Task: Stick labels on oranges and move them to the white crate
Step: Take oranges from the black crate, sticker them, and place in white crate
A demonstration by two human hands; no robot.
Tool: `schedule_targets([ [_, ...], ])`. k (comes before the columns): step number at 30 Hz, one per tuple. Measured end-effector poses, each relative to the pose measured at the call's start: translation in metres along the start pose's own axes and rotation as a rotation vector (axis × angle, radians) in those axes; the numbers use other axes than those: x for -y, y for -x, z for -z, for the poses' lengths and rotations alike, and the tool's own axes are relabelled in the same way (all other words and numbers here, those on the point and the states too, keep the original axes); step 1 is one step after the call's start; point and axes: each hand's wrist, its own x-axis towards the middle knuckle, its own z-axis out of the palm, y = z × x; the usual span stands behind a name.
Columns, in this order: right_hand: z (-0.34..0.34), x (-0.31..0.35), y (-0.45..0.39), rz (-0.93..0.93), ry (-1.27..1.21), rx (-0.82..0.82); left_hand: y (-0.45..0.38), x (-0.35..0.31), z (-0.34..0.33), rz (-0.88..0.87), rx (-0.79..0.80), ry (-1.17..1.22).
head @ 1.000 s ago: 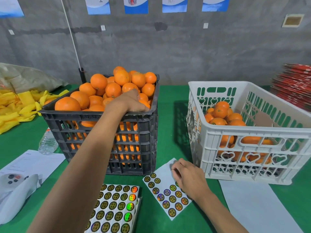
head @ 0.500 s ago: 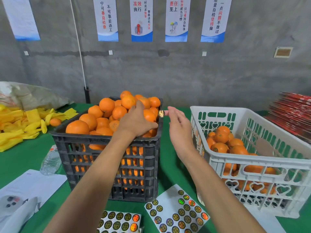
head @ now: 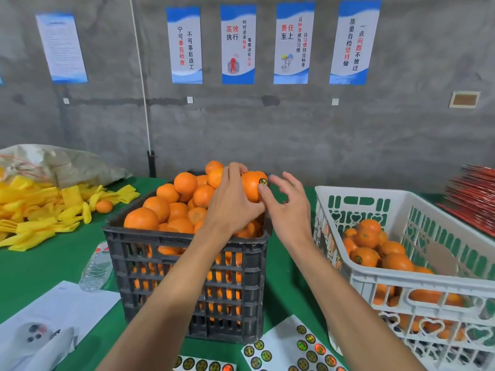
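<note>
Orange point(head: 251, 186) held above the heaped black crate point(head: 187, 263) by the left hand point(head: 233, 202), fingers curled round it; round label point(head: 263, 181) on its right side; right hand point(head: 288, 207), fingers spread, thumb tip pressing just below the label; white crate point(head: 417, 283) to the right on the green table point(head: 40, 266); sticker sheets point(head: 289, 349) nearest the viewer.

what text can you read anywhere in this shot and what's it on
"宁可事前检查 不可事后返工": first wall poster
"高效执行": second poster, smaller lines blurred
"责任至上": third poster, smaller lines blurred
"一点问题不放过 质量自检坚持做": fourth poster
Left notice sheet, round labels, table papers: too small to read.
</note>
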Motion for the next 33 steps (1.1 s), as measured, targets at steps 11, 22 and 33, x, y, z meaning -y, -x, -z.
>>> schedule_targets([
  [11, 0.019, -0.004, -0.009, -0.529, -0.663, 0.07, -0.004, 0.008, -0.01, -0.147, 0.176, 0.15],
  [22, 0.04, -0.022, -0.015, -0.806, -0.966, -0.355, -0.049, 0.083, 0.033, 0.283, 0.177, -0.487],
  [33, 0.022, -0.039, 0.001, -0.674, -0.848, -0.261, -0.074, 0.127, 0.045, 0.354, 0.258, -0.622],
])
